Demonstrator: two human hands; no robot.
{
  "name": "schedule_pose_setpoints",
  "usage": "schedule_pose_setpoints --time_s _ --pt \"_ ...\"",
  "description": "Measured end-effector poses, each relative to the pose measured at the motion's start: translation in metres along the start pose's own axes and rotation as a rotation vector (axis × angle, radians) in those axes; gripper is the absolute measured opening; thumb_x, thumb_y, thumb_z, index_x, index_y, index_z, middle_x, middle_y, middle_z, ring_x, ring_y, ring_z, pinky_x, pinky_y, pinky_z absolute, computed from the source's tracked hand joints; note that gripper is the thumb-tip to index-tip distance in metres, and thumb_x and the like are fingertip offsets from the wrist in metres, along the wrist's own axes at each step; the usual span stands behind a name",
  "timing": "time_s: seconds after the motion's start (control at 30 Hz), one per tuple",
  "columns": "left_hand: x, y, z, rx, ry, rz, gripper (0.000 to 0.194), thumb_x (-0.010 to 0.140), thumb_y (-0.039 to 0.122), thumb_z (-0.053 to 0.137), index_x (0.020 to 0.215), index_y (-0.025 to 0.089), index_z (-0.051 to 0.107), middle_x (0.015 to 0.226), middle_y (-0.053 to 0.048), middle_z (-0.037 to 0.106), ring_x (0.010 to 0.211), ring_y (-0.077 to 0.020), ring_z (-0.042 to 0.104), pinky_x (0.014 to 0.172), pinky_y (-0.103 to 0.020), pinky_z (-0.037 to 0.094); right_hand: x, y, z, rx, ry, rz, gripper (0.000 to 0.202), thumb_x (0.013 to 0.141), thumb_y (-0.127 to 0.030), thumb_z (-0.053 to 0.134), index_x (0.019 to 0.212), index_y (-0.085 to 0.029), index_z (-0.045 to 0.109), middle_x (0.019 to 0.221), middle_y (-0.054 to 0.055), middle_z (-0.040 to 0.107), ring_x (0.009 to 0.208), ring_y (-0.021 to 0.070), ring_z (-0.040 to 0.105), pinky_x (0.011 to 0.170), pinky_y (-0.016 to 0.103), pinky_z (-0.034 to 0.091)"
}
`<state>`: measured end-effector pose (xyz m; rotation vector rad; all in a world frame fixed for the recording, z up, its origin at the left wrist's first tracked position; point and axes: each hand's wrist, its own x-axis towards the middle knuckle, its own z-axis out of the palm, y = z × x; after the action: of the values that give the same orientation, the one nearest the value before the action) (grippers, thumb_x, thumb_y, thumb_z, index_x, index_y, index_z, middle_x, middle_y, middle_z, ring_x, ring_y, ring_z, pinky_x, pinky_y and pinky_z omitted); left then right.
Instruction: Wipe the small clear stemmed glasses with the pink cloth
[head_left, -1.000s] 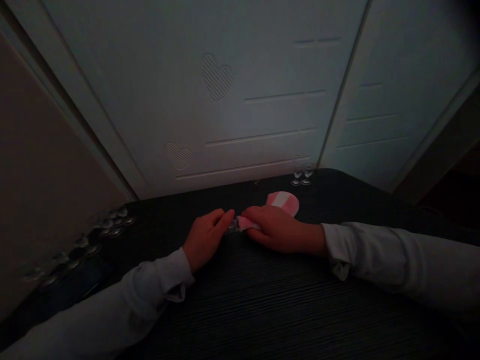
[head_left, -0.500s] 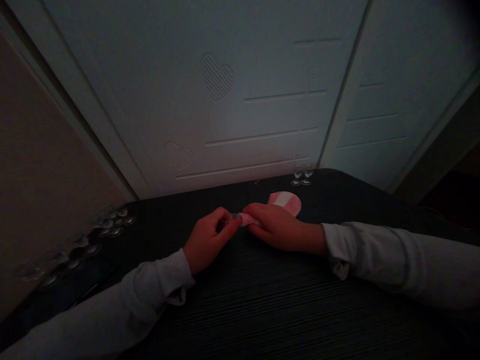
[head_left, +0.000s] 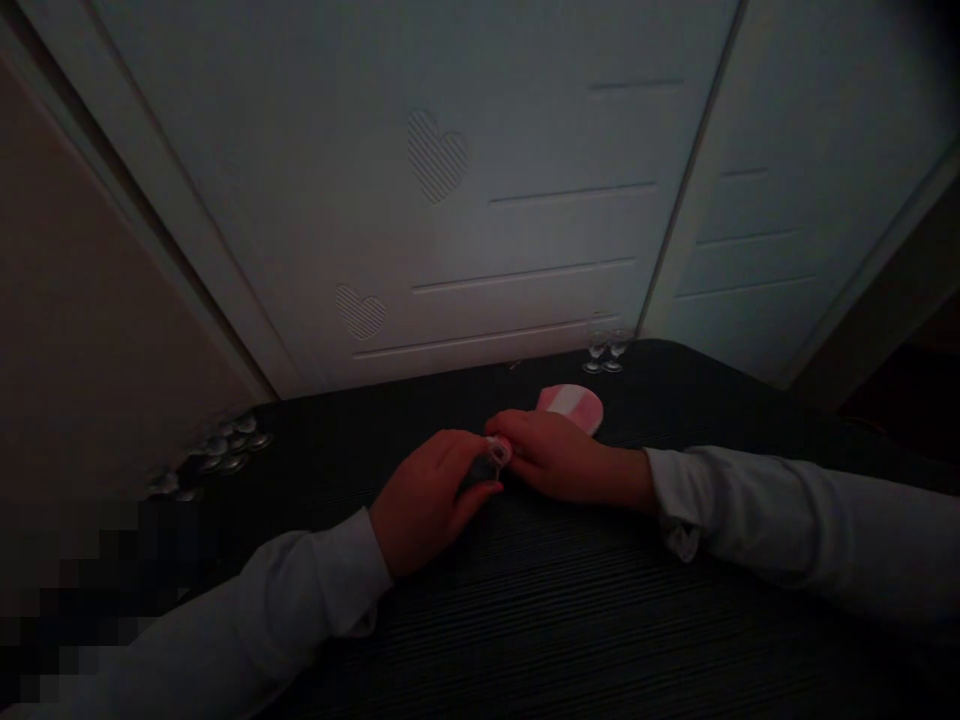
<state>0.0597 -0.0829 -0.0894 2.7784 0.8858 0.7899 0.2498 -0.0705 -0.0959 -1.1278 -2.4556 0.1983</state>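
Observation:
Between the fingers and thumb of my left hand point(head_left: 427, 490) is a small clear glass point(head_left: 496, 456), tilted with one end turned towards my right hand. Much of it is covered by fingers and dim, so its full shape does not show. My right hand point(head_left: 551, 455) is closed on a pink and white cloth point(head_left: 574, 402), part of which sticks out behind the knuckles onto the dark table. The fingertips of my right hand meet the glass, with a bit of pink showing there.
Two small stemmed glasses point(head_left: 604, 352) stand at the back of the black table point(head_left: 570, 610), near the white panel point(head_left: 525, 140) with hearts. Several more stemmed glasses point(head_left: 225, 445) are grouped at the left edge. The lower left corner is blurred into blocks.
My left hand has turned and shifted slightly right, bringing the glass round so its round end faces me more. My right hand and the cloth stay almost in place.

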Motion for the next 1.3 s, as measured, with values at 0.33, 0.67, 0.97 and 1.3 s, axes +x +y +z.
schedule_pose_setpoints --time_s 0.33,0.67,0.97,1.3 --pt "-0.022 0.021 -0.009 0.110 -0.028 -0.051 0.055 0.080 0.028 0.048 0.129 0.018 0.026 0.121 -0.012 0.050 0.107 -0.0237 0.049 0.090 -0.041 0.042 -0.001 -0.004 -0.001 0.003 -0.044 0.003 0.013 0.080 -0.018 0.044 0.088 -0.015 0.053 0.082 0.007 0.059 0.074 0.0183 0.055 0.064 0.029 0.040" --pt "-0.066 0.031 -0.038 0.453 -0.146 -0.329 0.056 0.077 0.037 0.051 0.128 0.019 0.035 0.128 -0.014 0.045 0.110 -0.0292 0.047 0.088 -0.046 0.042 -0.003 0.003 0.004 -0.028 -0.039 -0.013 0.016 0.079 -0.020 0.042 0.089 -0.019 0.055 0.081 0.005 0.061 0.070 0.0177 0.057 0.061 0.028 0.041" --pt "-0.120 -0.011 -0.078 0.739 -0.103 -0.665 0.058 0.079 0.052 0.043 0.127 0.018 0.039 0.130 -0.016 0.043 0.113 -0.0311 0.047 0.089 -0.048 0.042 -0.004 0.003 0.004 -0.009 -0.055 -0.005 0.014 0.078 -0.019 0.043 0.086 -0.020 0.055 0.079 0.005 0.061 0.069 0.0194 0.058 0.059 0.030 0.042" --pt "-0.106 0.007 -0.074 0.444 -0.120 -0.624 0.057 0.079 0.047 0.046 0.128 0.021 0.036 0.136 -0.011 0.036 0.120 -0.0266 0.040 0.097 -0.044 0.038 -0.004 0.004 0.006 -0.001 -0.045 -0.015 0.016 0.079 -0.020 0.041 0.088 -0.020 0.055 0.082 0.006 0.062 0.071 0.0196 0.059 0.061 0.030 0.043"
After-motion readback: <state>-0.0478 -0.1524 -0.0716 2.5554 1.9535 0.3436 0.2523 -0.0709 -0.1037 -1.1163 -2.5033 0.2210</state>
